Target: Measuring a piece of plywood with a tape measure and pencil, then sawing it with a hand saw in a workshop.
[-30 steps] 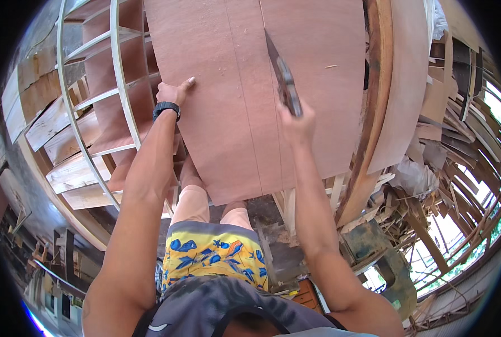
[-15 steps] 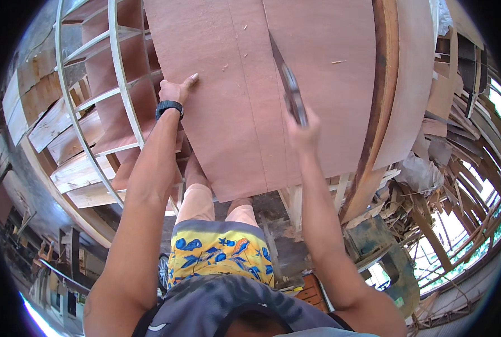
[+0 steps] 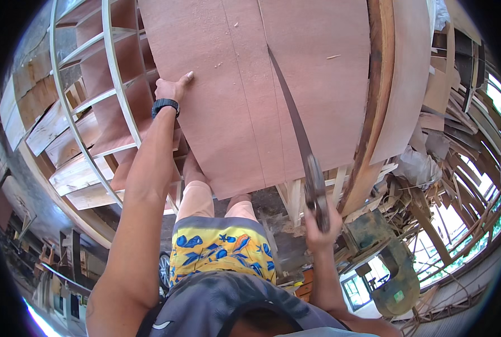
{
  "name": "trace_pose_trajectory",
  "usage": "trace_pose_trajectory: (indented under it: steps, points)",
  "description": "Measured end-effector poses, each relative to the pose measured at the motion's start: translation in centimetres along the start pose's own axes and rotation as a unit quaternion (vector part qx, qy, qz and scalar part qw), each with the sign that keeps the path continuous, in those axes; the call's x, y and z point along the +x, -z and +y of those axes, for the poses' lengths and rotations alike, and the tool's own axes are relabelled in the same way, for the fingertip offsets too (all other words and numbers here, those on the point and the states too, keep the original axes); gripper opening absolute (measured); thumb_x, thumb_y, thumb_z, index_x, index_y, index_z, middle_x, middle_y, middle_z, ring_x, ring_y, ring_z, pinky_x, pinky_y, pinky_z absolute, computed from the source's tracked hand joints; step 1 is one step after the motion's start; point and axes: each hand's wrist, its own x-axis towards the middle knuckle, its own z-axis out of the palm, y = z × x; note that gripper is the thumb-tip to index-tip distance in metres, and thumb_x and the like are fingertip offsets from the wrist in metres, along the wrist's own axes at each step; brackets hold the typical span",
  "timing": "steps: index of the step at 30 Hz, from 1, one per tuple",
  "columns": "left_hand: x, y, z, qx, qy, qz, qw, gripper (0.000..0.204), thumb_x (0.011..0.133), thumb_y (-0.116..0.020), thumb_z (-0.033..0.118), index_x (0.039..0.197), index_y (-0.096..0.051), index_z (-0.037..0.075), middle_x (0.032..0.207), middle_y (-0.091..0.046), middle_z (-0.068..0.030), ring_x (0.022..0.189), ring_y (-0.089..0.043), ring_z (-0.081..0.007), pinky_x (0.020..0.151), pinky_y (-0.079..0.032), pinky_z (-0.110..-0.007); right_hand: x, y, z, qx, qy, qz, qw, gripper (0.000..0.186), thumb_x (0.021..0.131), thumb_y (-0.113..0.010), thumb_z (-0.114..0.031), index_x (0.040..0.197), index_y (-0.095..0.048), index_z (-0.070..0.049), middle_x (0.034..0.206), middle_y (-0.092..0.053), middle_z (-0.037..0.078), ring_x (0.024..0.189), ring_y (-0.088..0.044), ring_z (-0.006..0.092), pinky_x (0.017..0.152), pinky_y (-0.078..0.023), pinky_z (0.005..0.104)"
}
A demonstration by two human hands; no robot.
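A reddish plywood sheet (image 3: 211, 129) lies in front of me, with pencil lines along it and a narrow cut running in from its far side. My left hand (image 3: 171, 90) grips the sheet's left edge, thumb on top and the fingers hidden past the edge. In my right hand (image 3: 324, 227), closed round the handle, is a handsaw (image 3: 292, 112). Its blade slants over the sheet, the tip at the near end of the cut. The handle is pulled back past the sheet's near edge.
A pale wooden lattice frame (image 3: 117, 73) stands at the left. A dark-edged timber (image 3: 378, 84) runs along the right side. Scrap wood (image 3: 458, 121) and a clear plastic bag (image 3: 418, 168) are piled farther right. Small wood chips (image 3: 333, 56) dot the sheet.
My right hand has drawn the saw back toward me and to the right, baring more of the blade. The left hand keeps its hold on the sheet's edge.
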Motion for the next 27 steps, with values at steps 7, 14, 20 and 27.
trace_pose_trajectory:
  steps: [7,14,20,27]
  points:
    - [-0.2,-1.4,1.2,-0.007,-0.011,-0.009,1.0,0.114,0.068,-0.085,0.069,0.135,-0.05,-0.016,0.136,-0.059,-0.0338,0.128,-0.059,-0.0421,0.108,-0.048,-0.044,24.5,-11.0,2.4,-0.023,0.11,0.095,0.989,0.022,0.084,-0.075,-0.02,0.082,-0.063,-0.002,0.065,-0.059,0.01,0.062,-0.06,0.021,0.06,-0.047,0.0384]
    - [0.4,0.2,0.2,0.001,0.024,-0.003,1.0,0.109,0.067,-0.088,0.063,0.136,-0.048,-0.012,0.137,-0.059,-0.0309,0.127,-0.06,-0.0414,0.108,-0.048,-0.045,5.8,-3.7,1.7,0.008,0.053,0.028,0.998,0.037,0.086,-0.074,-0.007,0.121,-0.068,0.001,0.08,-0.066,0.002,0.072,-0.062,0.009,0.067,-0.05,0.0257]
    - [-0.2,0.4,0.6,-0.008,0.005,-0.001,1.0,0.11,0.066,-0.088,0.064,0.135,-0.049,-0.012,0.135,-0.06,-0.0308,0.125,-0.061,-0.0413,0.107,-0.049,-0.045,-0.1,-0.1,-0.8,-0.002,0.007,0.013,1.0,0.045,0.087,-0.07,-0.005,0.131,-0.063,0.004,0.08,-0.067,0.002,0.071,-0.061,0.0064,0.065,-0.049,0.0236]
    - [-0.9,-1.7,2.3,0.003,-0.026,0.001,1.0,0.113,0.068,-0.084,0.069,0.134,-0.05,-0.016,0.135,-0.06,-0.0334,0.128,-0.059,-0.0426,0.108,-0.048,-0.044,24.1,-10.3,3.0,0.001,0.145,0.114,0.983,0.019,0.086,-0.072,-0.017,0.095,-0.07,0.0,0.067,-0.06,0.007,0.063,-0.058,0.0163,0.062,-0.048,0.035]
